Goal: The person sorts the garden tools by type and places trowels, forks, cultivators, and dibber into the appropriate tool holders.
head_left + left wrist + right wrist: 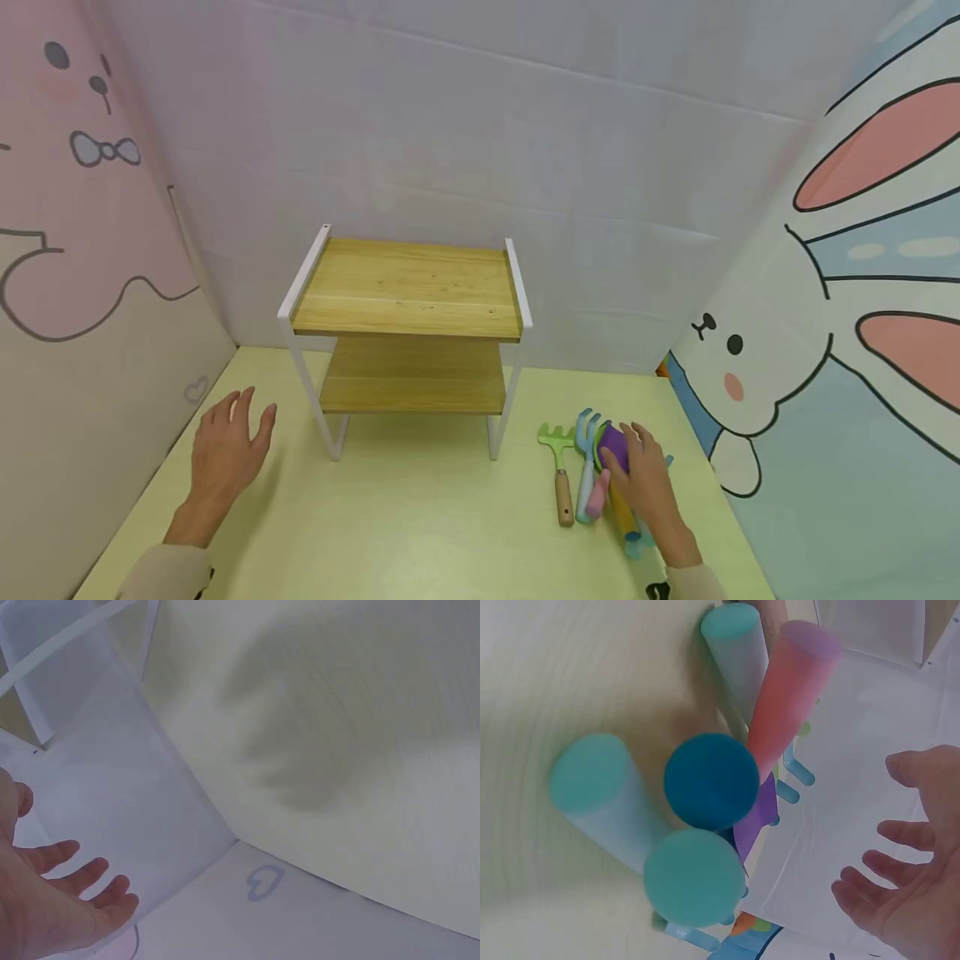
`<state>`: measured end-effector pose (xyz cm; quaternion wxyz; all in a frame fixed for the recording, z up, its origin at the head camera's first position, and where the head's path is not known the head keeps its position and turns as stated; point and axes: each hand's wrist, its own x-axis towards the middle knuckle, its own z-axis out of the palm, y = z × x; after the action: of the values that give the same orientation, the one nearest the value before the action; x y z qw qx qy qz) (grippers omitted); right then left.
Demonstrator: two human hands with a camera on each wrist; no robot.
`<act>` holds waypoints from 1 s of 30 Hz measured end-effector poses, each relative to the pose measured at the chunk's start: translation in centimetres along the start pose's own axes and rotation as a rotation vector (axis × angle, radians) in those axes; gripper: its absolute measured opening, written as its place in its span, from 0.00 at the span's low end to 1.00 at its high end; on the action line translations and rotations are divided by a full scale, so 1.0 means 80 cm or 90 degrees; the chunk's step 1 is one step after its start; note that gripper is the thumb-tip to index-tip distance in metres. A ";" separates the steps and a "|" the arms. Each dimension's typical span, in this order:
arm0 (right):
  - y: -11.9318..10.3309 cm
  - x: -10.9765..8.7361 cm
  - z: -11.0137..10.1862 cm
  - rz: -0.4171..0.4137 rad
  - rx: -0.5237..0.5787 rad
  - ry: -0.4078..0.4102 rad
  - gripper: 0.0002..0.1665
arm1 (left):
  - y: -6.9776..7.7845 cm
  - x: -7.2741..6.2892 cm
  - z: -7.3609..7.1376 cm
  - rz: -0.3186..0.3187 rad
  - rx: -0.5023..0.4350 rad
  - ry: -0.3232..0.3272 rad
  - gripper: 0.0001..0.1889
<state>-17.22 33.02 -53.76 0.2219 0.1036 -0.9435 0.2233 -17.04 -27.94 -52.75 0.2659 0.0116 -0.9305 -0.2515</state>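
Observation:
My right hand point(648, 479) hovers above a cluster of toy garden tools at the table's right side. Its fingers are spread and loosely bent, and the right wrist view shows nothing held in the hand point(911, 874). In the cluster lie a green rake point(557, 439) with a wooden handle, a light blue fork point(587, 437), a purple tool head point(613, 446), a pink handle point(597, 496) and a yellow handle point(622, 510). Several teal-ended handles point(694, 877) overlap beneath the hand. Left of the shelf, my left hand point(227, 450) hangs over the table with fingers apart, holding nothing.
A two-tier shelf with wooden boards point(408, 287) and a white frame point(303, 367) stands at the table's back middle. Pale fabric walls enclose the table point(420, 525) behind and on both sides. A rabbit is drawn on the right wall point(772, 358).

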 end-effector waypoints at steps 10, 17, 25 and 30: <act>-0.005 -0.014 0.002 0.074 0.024 -0.021 0.26 | 0.024 0.006 -0.008 -0.034 -0.067 0.028 0.24; -0.009 -0.024 -0.004 0.191 0.080 -0.108 0.29 | 0.041 0.008 -0.010 -0.070 -0.102 0.023 0.24; -0.012 -0.031 -0.004 0.253 0.099 -0.155 0.27 | 0.059 0.007 -0.012 -0.086 -0.159 0.045 0.21; -0.016 -0.037 -0.005 0.272 0.107 -0.156 0.25 | 0.073 0.008 -0.012 -0.069 -0.223 0.088 0.18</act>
<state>-14.05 32.38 -54.33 0.0439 -0.0539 -0.9418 0.3288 -16.47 -23.41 -48.94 0.3135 0.0325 -0.8499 -0.4224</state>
